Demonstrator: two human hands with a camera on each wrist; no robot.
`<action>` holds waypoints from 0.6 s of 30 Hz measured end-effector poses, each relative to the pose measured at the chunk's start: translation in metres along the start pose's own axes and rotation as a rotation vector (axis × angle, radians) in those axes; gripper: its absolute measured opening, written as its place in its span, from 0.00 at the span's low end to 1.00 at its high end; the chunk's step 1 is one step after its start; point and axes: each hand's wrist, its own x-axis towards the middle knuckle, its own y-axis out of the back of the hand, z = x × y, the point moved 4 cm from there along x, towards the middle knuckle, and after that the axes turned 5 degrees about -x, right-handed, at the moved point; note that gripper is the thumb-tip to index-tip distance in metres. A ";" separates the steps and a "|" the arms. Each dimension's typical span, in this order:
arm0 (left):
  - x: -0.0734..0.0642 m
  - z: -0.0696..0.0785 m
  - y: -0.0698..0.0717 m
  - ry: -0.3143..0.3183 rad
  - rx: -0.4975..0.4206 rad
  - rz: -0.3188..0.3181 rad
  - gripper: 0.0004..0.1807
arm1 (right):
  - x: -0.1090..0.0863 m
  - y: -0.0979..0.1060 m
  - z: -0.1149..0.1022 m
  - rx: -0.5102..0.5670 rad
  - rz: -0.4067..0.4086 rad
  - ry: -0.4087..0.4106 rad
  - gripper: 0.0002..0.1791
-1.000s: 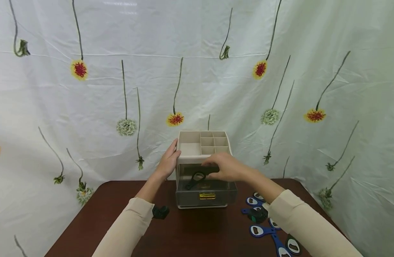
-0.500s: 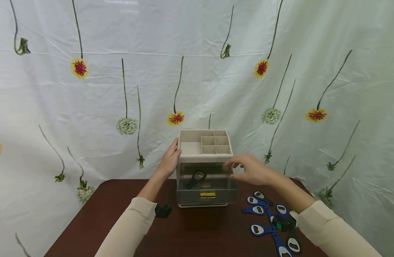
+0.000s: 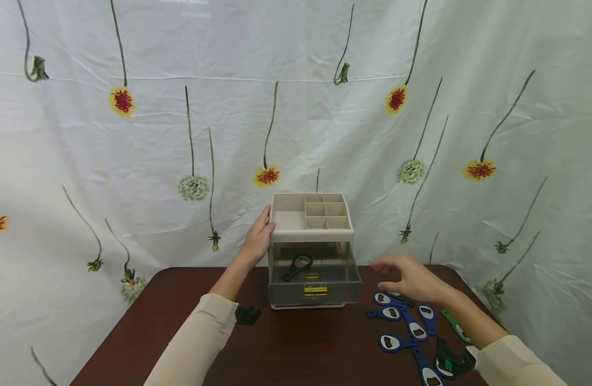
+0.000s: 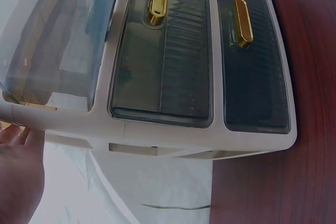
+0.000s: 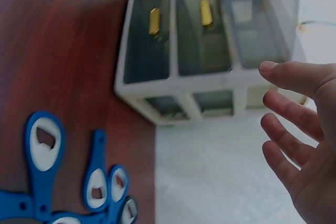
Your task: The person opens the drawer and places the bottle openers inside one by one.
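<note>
A cream desktop organizer (image 3: 311, 236) stands mid-table, its smoky clear top drawer (image 3: 315, 296) pulled out at the front. A black bottle opener (image 3: 297, 267) lies in that drawer. My left hand (image 3: 255, 244) rests against the organizer's upper left side, thumb at the front corner; the left wrist view shows only part of this hand (image 4: 20, 169) at the cream edge. My right hand (image 3: 412, 279) hovers right of the organizer, holding nothing, fingers loosely bent and apart. Beneath and in front of it lie several blue bottle openers (image 3: 391, 343).
A green-handled piece (image 3: 454, 326) lies near the right forearm. Two lower drawers with gold handles (image 4: 242, 22) are shut. The organizer's top has divided compartments (image 3: 326, 212). Behind the dark red table (image 3: 296, 348) hangs a white flowered cloth (image 3: 228, 150).
My right hand has drawn back from over the drawer to the right, above the blue bottle openers. The black bottle opener stays in the drawer. My left hand keeps its place on the organizer.
</note>
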 end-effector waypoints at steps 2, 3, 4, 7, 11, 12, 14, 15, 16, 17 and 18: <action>0.000 -0.001 0.000 -0.002 -0.002 -0.001 0.33 | -0.006 -0.005 0.010 0.019 -0.012 -0.027 0.22; 0.000 -0.001 0.000 -0.001 -0.006 -0.002 0.33 | -0.009 -0.008 0.014 0.027 -0.021 -0.043 0.22; -0.001 -0.001 0.000 0.000 -0.007 -0.002 0.33 | -0.012 -0.011 0.017 0.039 -0.031 -0.056 0.22; -0.001 -0.001 0.001 0.006 -0.018 -0.009 0.33 | -0.019 -0.017 0.025 0.046 -0.046 -0.076 0.21; 0.001 0.000 0.001 0.016 -0.032 -0.030 0.33 | -0.026 -0.024 0.033 0.048 -0.047 -0.109 0.19; 0.001 0.001 0.001 0.021 -0.035 -0.037 0.33 | -0.028 -0.025 0.034 0.048 -0.047 -0.118 0.19; -0.002 0.009 0.001 0.034 -0.031 -0.050 0.33 | -0.030 -0.029 0.038 0.056 -0.049 -0.134 0.19; -0.004 0.014 0.001 0.039 -0.025 -0.055 0.33 | -0.032 -0.031 0.039 0.061 -0.052 -0.141 0.20; -0.006 0.019 0.001 0.044 -0.019 -0.060 0.33 | -0.033 -0.033 0.041 0.066 -0.053 -0.146 0.20; -0.009 0.024 0.001 0.047 -0.017 -0.064 0.33 | -0.035 -0.035 0.042 0.074 -0.055 -0.149 0.20; -0.011 0.029 0.000 0.049 -0.016 -0.067 0.33 | -0.036 -0.037 0.044 0.082 -0.056 -0.151 0.20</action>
